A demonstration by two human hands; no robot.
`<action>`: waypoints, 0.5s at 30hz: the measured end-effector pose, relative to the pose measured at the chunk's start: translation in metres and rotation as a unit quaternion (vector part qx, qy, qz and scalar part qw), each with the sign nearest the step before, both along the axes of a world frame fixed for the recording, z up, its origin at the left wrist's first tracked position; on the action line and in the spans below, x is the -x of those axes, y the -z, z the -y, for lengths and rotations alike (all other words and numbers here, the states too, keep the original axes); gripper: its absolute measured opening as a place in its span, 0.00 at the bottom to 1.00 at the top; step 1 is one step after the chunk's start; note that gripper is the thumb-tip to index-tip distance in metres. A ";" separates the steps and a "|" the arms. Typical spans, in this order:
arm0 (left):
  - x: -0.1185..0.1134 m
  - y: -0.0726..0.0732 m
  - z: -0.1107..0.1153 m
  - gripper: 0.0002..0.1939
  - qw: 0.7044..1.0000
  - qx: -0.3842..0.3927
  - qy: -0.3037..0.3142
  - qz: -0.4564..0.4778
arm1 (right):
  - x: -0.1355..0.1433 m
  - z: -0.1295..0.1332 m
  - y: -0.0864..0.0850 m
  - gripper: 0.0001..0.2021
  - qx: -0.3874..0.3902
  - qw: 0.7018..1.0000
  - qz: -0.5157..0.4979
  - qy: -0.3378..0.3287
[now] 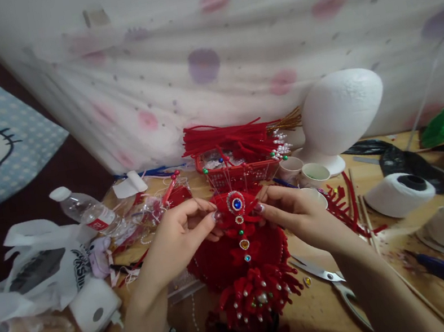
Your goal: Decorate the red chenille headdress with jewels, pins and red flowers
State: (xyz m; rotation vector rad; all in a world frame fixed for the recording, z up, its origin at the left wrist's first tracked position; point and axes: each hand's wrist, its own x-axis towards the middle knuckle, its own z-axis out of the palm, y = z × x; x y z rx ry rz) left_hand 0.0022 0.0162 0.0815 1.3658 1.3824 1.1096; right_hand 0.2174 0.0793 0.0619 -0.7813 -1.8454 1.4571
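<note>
The red headdress point(217, 261) was above the table point(315, 330), between the two hands. The left hand point(182, 230) and the right hand point(293, 206) pinched its upper part, on both sides of the blue gem point(237, 204). It seemed light and soft; its pearls point(262, 298) looked fragile, so the plain edges were safer to hold.

Wooden table point(317, 318); on it scissors point(331, 277), white thread cone point(391, 198), foam head point(342, 116), red basket point(245, 174), clear bottle point(89, 211).
</note>
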 end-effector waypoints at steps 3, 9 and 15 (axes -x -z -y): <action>0.000 0.000 0.000 0.08 1.000 0.003 0.006 -0.002 | -0.001 -0.001 0.002 0.13 -0.018 1.000 -0.003 0.003; 0.001 -0.001 -0.001 0.08 1.000 -0.005 0.019 0.011 | -0.003 -0.005 0.006 0.13 -0.020 1.000 -0.014 -0.012; -0.001 0.000 0.002 0.06 0.999 0.008 0.038 0.001 | -0.002 -0.004 0.004 0.12 -0.021 1.000 -0.016 -0.013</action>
